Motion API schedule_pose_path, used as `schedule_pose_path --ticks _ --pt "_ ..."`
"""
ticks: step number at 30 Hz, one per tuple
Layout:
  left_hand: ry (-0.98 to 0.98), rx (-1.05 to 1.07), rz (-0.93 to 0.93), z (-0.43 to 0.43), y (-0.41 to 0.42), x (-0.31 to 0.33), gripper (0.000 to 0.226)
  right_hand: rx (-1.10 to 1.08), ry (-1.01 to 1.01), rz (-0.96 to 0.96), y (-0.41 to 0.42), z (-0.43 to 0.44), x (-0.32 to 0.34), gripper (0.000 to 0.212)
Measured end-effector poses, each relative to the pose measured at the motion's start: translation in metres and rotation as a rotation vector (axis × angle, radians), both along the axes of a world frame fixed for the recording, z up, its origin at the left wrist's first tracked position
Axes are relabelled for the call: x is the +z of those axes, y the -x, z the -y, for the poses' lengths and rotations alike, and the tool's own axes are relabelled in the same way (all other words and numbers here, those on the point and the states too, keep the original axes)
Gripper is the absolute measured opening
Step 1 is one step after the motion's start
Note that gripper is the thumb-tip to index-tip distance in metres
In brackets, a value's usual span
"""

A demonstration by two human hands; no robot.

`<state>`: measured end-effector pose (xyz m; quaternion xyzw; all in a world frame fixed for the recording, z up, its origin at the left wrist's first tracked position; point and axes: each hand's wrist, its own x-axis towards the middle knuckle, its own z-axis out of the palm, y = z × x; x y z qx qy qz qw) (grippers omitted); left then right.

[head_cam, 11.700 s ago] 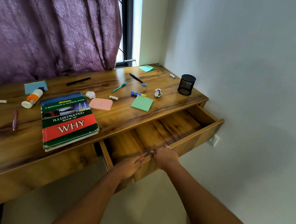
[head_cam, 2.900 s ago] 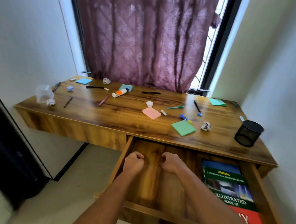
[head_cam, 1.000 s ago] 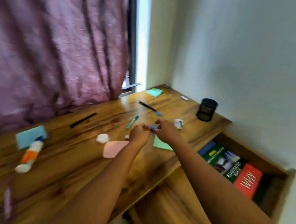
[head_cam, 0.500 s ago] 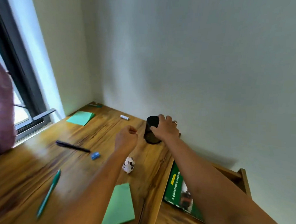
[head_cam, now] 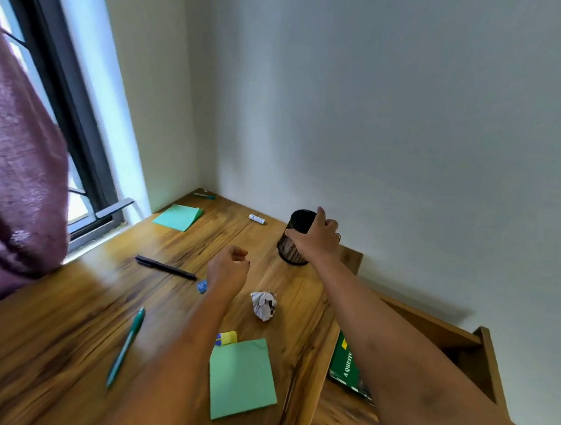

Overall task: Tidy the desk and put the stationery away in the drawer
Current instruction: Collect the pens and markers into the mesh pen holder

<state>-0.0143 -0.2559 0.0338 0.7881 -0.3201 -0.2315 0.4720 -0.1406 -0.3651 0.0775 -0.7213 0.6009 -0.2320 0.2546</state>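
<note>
The right hand's [head_cam: 316, 243] grip wraps the tilted cup [head_cam: 289, 248], beyond the paper ball [head_cam: 263, 305] on the counter [head_cam: 55, 330], and the left hand [head_cam: 229, 269] hovers just left of the ball, grip curled closed, nothing visible inside.

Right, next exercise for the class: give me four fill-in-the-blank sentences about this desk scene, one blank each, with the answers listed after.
1. The black mesh pen holder is gripped by the person's ____ hand.
2. The crumpled paper ball lies on the ____.
3. The green-covered book lies in the open ____.
4. The sticky note pad nearest the camera is ____.
Answers: right; desk; drawer; green.
</note>
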Motion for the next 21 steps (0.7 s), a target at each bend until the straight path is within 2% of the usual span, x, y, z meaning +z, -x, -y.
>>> schedule_pose_path --ticks 2,4,7,9,11,13,16,18,21 --pt "0.038 0.035 -0.038 -0.02 0.003 0.005 0.03 0.033 -0.022 0.248 -0.005 -0.019 0.01 0.089" --pt "0.106 0.045 -0.109 -0.039 0.005 0.01 0.045 0.058 -0.146 0.564 -0.011 -0.043 0.021 0.081" --pt "0.2 0.063 -0.247 -0.078 0.014 0.021 0.066 0.165 -0.521 0.947 -0.017 -0.098 0.04 0.05" --pt "0.293 0.074 -0.312 -0.105 0.019 0.025 0.062 0.218 -0.724 1.061 -0.02 -0.137 0.043 0.033" --pt "0.409 0.102 -0.34 -0.139 0.028 0.033 0.047 0.291 -0.884 1.1 -0.023 -0.173 0.035 0.035" --pt "0.494 0.145 -0.367 -0.176 0.039 0.043 0.041 0.363 -1.025 1.094 -0.029 -0.209 0.021 0.049" --pt "0.582 0.253 -0.367 -0.23 0.046 0.046 0.057 0.406 -1.089 0.958 -0.031 -0.258 0.008 0.058" --pt "0.574 0.327 -0.362 -0.27 0.048 0.047 0.07 0.475 -1.07 0.807 -0.027 -0.291 0.006 0.053" --pt "0.591 0.458 -0.268 -0.322 0.045 0.041 0.065 0.597 -1.044 0.602 -0.021 -0.322 0.006 0.035"
